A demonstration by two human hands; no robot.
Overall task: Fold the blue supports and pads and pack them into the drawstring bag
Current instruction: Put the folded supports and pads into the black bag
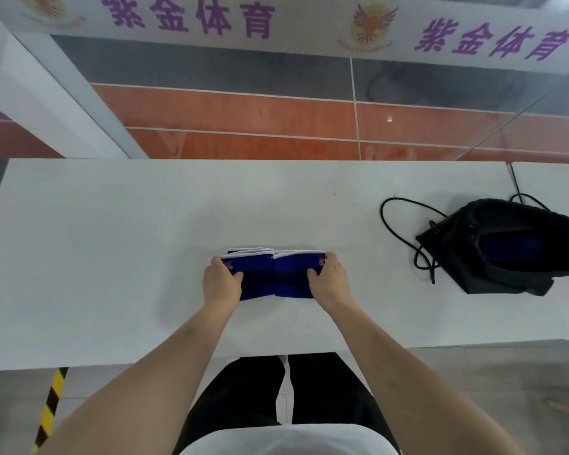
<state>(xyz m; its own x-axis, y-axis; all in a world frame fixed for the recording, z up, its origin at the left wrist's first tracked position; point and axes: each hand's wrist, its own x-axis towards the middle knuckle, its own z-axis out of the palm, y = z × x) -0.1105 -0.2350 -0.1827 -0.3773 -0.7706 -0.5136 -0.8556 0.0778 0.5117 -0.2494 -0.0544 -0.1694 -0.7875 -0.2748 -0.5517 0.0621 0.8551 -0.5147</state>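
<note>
Two blue supports with white trim (275, 277) lie side by side, stacked in folded layers, at the middle of the white table (112, 257). My left hand (221, 281) grips their left end, thumb on top. My right hand (329, 280) grips the right end the same way. The black drawstring bag (493, 254) lies open at the right of the table, apart from my hands, with something blue (509, 247) visible inside its mouth. Its black cord (398, 224) loops out to the left.
The table's near edge runs just above my legs. A second white table (552, 178) abuts on the far right. Behind the table stands a glass wall with a banner. Yellow-black tape (51, 408) marks the floor at lower left.
</note>
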